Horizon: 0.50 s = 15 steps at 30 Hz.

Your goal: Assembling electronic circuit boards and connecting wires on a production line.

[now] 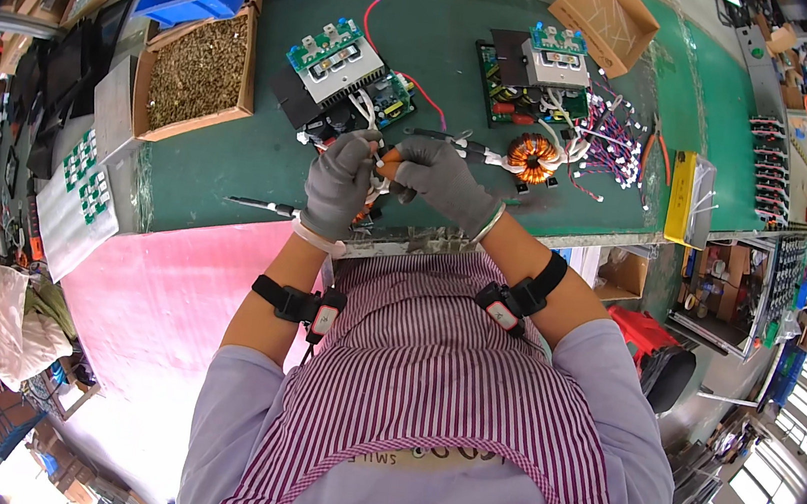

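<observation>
Both my hands wear grey gloves and meet over the near edge of the green bench (pixel 233 161). My left hand (pixel 339 184) pinches a white wire that runs from the circuit board with a silver heat sink (pixel 339 78) just beyond it. My right hand (pixel 442 184) is closed on an orange-handled hand tool (pixel 391 158), pressed against the left hand's fingers. How the tool's tip meets the wire is hidden between the fingers. Black bands with small sensors sit on both forearms.
A second board (pixel 536 77) with an orange toroid coil (pixel 533 157) and loose white-plug wires lies to the right. A cardboard box of small brass parts (pixel 195 75) stands at left, an empty box (pixel 604 15) far right, orange pliers (pixel 660 148), a yellow packet (pixel 682 198), a screwdriver (pixel 263 206).
</observation>
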Each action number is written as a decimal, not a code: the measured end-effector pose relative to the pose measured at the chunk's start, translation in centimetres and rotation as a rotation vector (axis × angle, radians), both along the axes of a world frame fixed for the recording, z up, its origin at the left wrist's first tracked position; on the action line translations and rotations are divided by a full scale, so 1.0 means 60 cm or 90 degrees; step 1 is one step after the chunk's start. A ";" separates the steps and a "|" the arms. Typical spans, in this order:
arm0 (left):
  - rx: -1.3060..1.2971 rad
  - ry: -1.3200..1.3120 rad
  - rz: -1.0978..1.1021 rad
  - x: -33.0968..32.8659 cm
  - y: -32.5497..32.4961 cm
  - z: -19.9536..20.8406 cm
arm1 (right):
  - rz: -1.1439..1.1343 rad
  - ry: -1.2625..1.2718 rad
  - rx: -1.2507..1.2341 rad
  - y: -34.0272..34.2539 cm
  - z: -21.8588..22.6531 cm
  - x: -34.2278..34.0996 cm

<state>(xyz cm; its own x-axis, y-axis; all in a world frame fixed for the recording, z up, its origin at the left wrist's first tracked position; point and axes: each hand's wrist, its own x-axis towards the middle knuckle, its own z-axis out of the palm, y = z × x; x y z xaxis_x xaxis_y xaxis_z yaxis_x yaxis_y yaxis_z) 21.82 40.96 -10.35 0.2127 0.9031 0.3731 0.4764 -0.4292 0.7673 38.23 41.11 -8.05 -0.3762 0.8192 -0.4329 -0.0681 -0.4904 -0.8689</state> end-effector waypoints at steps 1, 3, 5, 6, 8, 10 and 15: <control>-0.005 -0.020 0.003 0.000 0.000 0.000 | 0.003 -0.020 -0.006 0.000 0.000 0.000; -0.010 -0.040 0.006 0.001 0.000 0.001 | 0.001 -0.003 -0.002 0.000 0.001 -0.001; -0.022 -0.042 0.005 0.002 0.000 0.002 | 0.000 -0.006 -0.004 -0.001 0.001 -0.001; -0.015 -0.042 0.011 0.002 -0.001 0.002 | -0.004 0.000 -0.006 -0.001 0.002 -0.001; -0.035 -0.034 0.014 0.002 -0.001 0.002 | -0.007 0.006 -0.007 0.000 0.003 -0.001; -0.027 -0.031 0.020 0.002 -0.002 0.002 | -0.002 -0.025 -0.015 0.000 0.003 -0.002; -0.011 -0.041 0.029 0.005 -0.004 0.001 | -0.003 -0.015 0.005 -0.001 0.004 -0.001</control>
<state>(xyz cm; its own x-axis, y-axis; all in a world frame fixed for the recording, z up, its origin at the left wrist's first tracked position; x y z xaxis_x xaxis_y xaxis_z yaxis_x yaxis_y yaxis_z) 22.14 40.69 -10.29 0.1477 0.9177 0.3687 0.4443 -0.3946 0.8043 38.18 41.02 -7.82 -0.3629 0.8244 -0.4344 -0.0503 -0.4828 -0.8743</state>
